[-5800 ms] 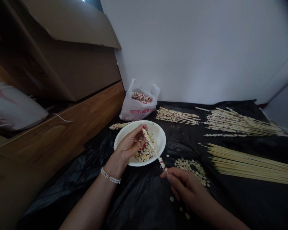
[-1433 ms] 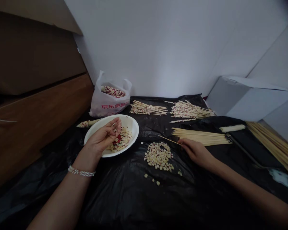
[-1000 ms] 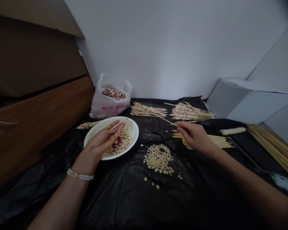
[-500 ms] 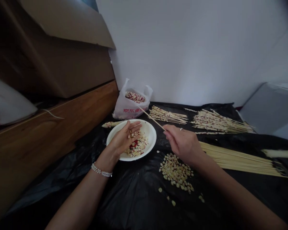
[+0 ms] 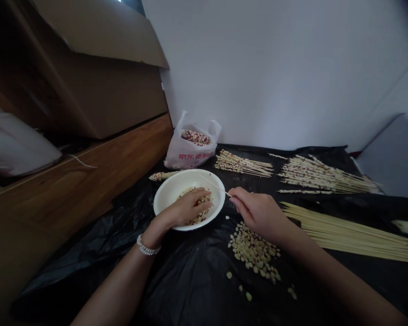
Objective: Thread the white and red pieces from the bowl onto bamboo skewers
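Note:
A white bowl (image 5: 165, 192) holds loose corn kernels (image 5: 200, 218), pale with some dark red ones. Palm down, my left hand (image 5: 187, 207) lies over these kernels inside the bowl, its fingers stretched out; whatever is under the palm is hidden. Just right of the rim, my right hand (image 5: 258, 210) pinches a thin wooden skewer (image 5: 215, 184), which slants up and left across the bowl. No kernel can be made out on the skewer. Below my right hand, a pile of loose kernels (image 5: 253, 251) sits on the black plastic sheet (image 5: 183, 280).
Behind the bowl stands a white plastic bag (image 5: 180, 151) with a speckled corn cob (image 5: 196, 137) in it. Another cob (image 5: 160, 175) lies beside the bowl. Skewers strung with kernels (image 5: 240, 162) and bare skewers (image 5: 343, 233) lie to the right. A cardboard box (image 5: 122, 90) stands left.
My left hand has turned from palm up to palm down and lowered onto the kernels in the bowl. The skewer in my right hand has dipped lower over the bowl. The view has shifted slightly.

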The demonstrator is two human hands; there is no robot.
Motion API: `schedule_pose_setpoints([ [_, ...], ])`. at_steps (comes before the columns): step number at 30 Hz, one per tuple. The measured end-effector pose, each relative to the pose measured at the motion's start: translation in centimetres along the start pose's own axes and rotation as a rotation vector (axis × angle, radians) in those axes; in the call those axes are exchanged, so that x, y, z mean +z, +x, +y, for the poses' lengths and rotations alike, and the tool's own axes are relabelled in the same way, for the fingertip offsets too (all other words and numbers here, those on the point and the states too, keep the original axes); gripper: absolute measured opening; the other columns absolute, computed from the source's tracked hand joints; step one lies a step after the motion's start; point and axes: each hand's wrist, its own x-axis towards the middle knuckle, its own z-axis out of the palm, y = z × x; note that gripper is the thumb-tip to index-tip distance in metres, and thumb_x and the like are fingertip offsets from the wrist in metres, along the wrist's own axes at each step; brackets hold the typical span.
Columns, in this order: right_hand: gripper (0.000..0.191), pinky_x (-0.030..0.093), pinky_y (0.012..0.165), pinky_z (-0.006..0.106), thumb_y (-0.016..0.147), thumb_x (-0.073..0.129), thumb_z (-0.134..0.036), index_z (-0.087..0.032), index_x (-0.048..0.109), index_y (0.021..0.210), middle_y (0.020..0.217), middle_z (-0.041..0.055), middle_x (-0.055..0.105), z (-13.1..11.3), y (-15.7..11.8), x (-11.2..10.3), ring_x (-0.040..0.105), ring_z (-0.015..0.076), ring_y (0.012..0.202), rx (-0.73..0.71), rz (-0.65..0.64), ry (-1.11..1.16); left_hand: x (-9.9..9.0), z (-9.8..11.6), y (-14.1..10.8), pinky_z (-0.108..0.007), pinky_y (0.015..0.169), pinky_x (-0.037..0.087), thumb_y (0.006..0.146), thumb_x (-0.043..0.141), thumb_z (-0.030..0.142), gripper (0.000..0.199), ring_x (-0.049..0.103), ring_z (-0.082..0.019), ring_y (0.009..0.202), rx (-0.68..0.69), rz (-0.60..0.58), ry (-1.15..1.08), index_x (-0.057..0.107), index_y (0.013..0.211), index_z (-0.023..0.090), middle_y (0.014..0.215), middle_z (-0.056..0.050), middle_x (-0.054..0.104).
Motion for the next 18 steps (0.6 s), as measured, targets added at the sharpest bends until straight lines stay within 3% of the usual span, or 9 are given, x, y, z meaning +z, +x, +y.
schedule_pose_setpoints([
  [3,0.029,0.04,0.057,0.029,0.101,0.036,-0.023,-0.016,0.063,0.107,0.078,0.0081,0.074,-0.12,-0.04,0.2,0.068,0.0206,0.063,0.005,-0.025,0.011,-0.16,0.43,-0.25,-0.044,0.109,0.034,0.095,0.046,0.049,0.049,0.053,-0.029,0.128,0.096,-0.115,0.045,0.061,0.132,0.02,0.14,-0.012,0.059],
  [8,0.03,0.038,0.056,0.03,0.1,0.036,-0.023,-0.014,0.064,0.107,0.074,0.0086,0.073,-0.28,-0.14,0.53,0.068,0.0217,0.062,0.01,-0.057,0.026,-0.25,0.81,-0.45,-0.038,0.09,0.044,0.091,0.052,0.039,0.033,0.062,-0.025,0.1,0.089,-0.127,0.093,0.066,0.113,0.019,0.11,-0.01,0.07],
  [12,0.03,0.037,0.056,0.031,0.099,0.038,-0.023,-0.014,0.065,0.106,0.075,0.0092,0.073,-0.23,-0.13,0.8,0.067,0.0216,0.061,0.014,-0.073,0.045,-0.24,0.66,-0.41,-0.031,0.07,0.042,0.09,0.051,0.037,0.024,0.06,-0.02,0.077,0.041,-0.198,0.043,0.064,0.097,0.019,0.087,-0.004,0.068],
  [15,0.03,0.037,0.055,0.031,0.099,0.038,-0.023,-0.013,0.065,0.106,0.071,0.008,0.071,-0.3,-0.05,0.72,0.065,0.0208,0.058,0.028,-0.072,0.07,-0.28,0.48,-0.35,-0.029,0.065,0.039,0.09,0.051,0.037,0.022,0.056,-0.017,0.071,0.0,-0.264,-0.005,0.063,0.094,0.019,0.08,-0.002,0.066],
  [18,0.03,0.038,0.055,0.03,0.099,0.038,-0.023,-0.014,0.066,0.105,0.067,0.0057,0.068,-0.52,0.02,0.4,0.064,0.0199,0.057,0.042,-0.068,0.111,-0.22,0.45,-0.22,-0.029,0.067,0.038,0.091,0.049,0.036,0.023,0.053,-0.017,0.071,0.009,-0.173,-0.042,0.062,0.082,0.019,0.077,-0.002,0.063],
])
